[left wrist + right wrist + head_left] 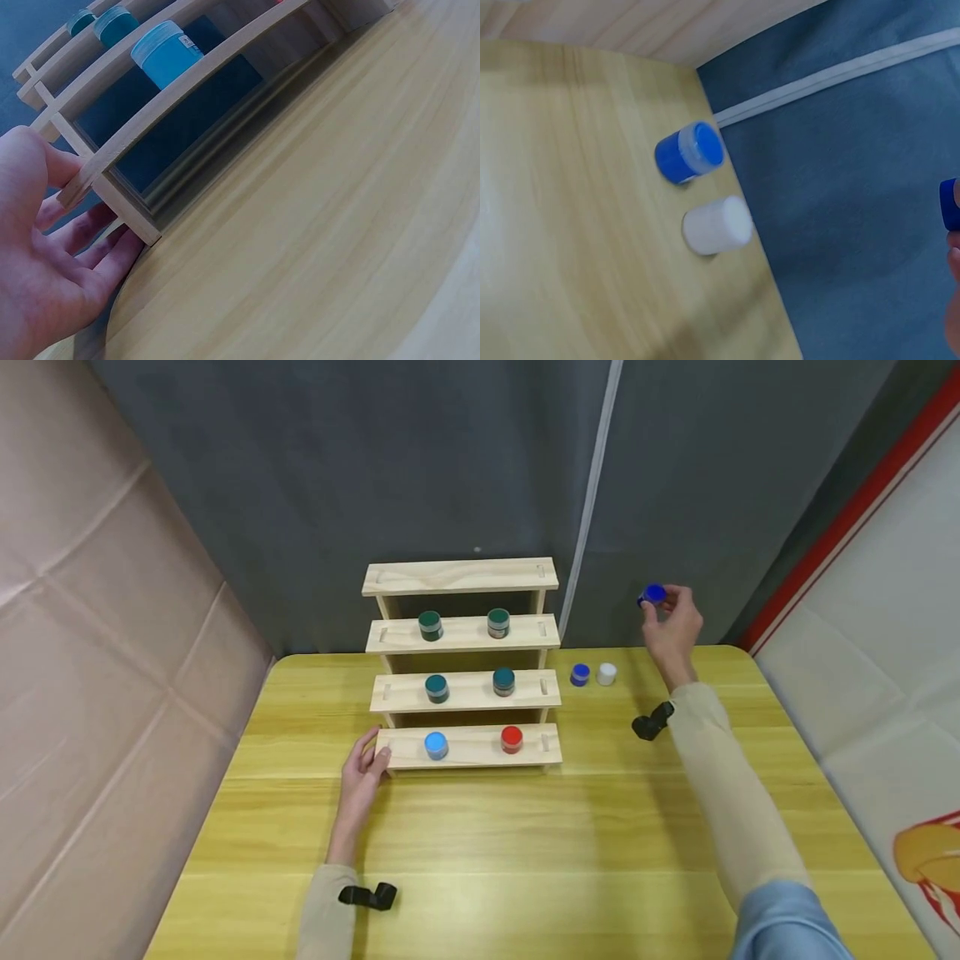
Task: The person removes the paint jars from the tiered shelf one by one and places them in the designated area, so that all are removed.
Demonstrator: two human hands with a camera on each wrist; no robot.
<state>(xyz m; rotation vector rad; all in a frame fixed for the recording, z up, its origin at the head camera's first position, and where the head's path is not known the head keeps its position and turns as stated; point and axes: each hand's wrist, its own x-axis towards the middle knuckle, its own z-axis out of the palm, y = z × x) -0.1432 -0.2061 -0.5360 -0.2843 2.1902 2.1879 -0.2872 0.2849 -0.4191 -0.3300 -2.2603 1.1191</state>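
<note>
My right hand (677, 628) pinches a dark blue paint jar (652, 594) between thumb and fingers, raised at the table's back right. In the right wrist view only the edge of that jar (949, 204) shows. My left hand (363, 775) grips the left end of the lowest step of a wooden tiered rack (468, 760), its thumb on top and fingers below. On that step stand a light blue jar (436, 745) and a red jar (512, 739). Teal jars (437, 687) are on the second step, dark green jars (431, 625) on the third.
Right of the rack, a blue jar (580, 674) and a white jar (607, 673) stand near the back edge of the wooden table (480, 860). A dark grey curtain (337, 485) hangs behind. The rack's top step (459, 577) holds no jar.
</note>
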